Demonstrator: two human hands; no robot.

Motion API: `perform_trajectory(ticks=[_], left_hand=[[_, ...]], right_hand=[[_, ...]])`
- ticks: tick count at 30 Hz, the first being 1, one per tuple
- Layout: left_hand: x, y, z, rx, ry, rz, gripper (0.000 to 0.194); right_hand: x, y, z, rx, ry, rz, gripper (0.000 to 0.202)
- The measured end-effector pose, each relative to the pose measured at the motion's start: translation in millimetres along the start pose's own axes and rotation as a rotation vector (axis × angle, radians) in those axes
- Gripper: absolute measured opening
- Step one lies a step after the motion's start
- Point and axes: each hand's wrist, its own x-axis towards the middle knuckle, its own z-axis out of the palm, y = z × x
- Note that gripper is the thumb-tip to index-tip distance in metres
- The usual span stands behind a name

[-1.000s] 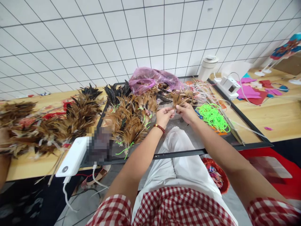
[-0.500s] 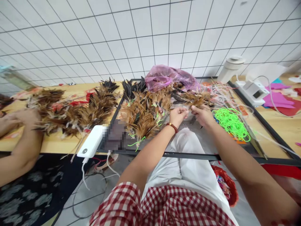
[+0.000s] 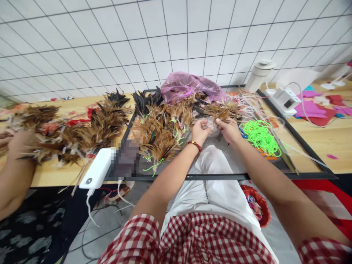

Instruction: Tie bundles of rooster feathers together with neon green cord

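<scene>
My left hand (image 3: 202,132), with a red bead bracelet (image 3: 195,145) at its wrist, is curled closed, its fingertips near those of the right. A pale, see-through bit shows at the left fingertips, too small to name. Brown feathers (image 3: 221,110) are pinched in my right hand (image 3: 229,131), which partly hides them. Left of my hands lies a heap of brown feather bunches (image 3: 162,128), some tied with bright green string. Beside my right wrist is a tangle of neon green string (image 3: 261,137), with a blue-handled tool (image 3: 242,132) partly under it.
A purple plastic bag (image 3: 192,86) stands behind the feathers. The black-edged tray (image 3: 302,139) lies across the table. On the left are a white power bank (image 3: 96,168), more feathers (image 3: 82,135) and a co-worker's arm (image 3: 20,157). A white bottle (image 3: 260,75) stands back right.
The view has swung slightly right, so things appear further left. My hands stay close together over the tray, and the pale bit at my left fingertips shows more clearly.
</scene>
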Motion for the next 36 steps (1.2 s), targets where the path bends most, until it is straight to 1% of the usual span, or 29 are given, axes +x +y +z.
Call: perform_trajectory(ticks=[3, 7, 8, 11, 13, 15, 17, 21, 26, 29, 32, 36], left_hand=[[1, -3, -1.3, 0.022, -0.031, 0.002, 0.035], [0, -3, -3.1, 0.073, -0.069, -0.040, 0.012], [0, -2, -3.6, 0.087, -0.095, -0.055, 0.010], [-2, 2, -4.7, 0.103, -0.164, -0.079, 0.022], [-3, 4, -5.3, 0.086, -0.174, -0.084, 0.029], [-4, 5, -5.8, 0.065, -0.171, -0.093, 0.034], [-4, 5, -6.3, 0.064, -0.187, -0.104, 0.037], [-4, 6, -7.1, 0.085, -0.254, -0.113, 0.033], [-2, 7, -8.7, 0.030, -0.246, -0.100, 0.019], [-2, 6, -9.2, 0.067, -0.286, -0.097, 0.022], [-2, 5, -8.9, 0.117, -0.303, -0.069, 0.028], [-2, 6, -10.1, 0.113, -0.299, -0.084, 0.031]], right_hand=[[0, -1, 2, 0.006, 0.007, -0.018, 0.052], [-2, 0, 4, -0.015, -0.032, -0.031, 0.052], [-3, -1, 5, -0.019, -0.046, -0.032, 0.053], [-4, -6, 5, 0.034, -0.067, -0.036, 0.057], [-5, -10, 5, 0.099, -0.088, -0.024, 0.059], [-4, -13, 4, 0.119, -0.124, 0.021, 0.060], [-4, -13, 4, 0.074, -0.151, 0.073, 0.063], [-4, -10, 5, -0.009, -0.155, 0.082, 0.068], [-3, -12, 4, 0.004, -0.050, 0.022, 0.065], [-3, -12, 4, -0.005, -0.028, 0.001, 0.062], [-3, -9, 4, -0.011, -0.057, -0.015, 0.059], [-4, -9, 7, -0.030, -0.057, 0.000, 0.065]])
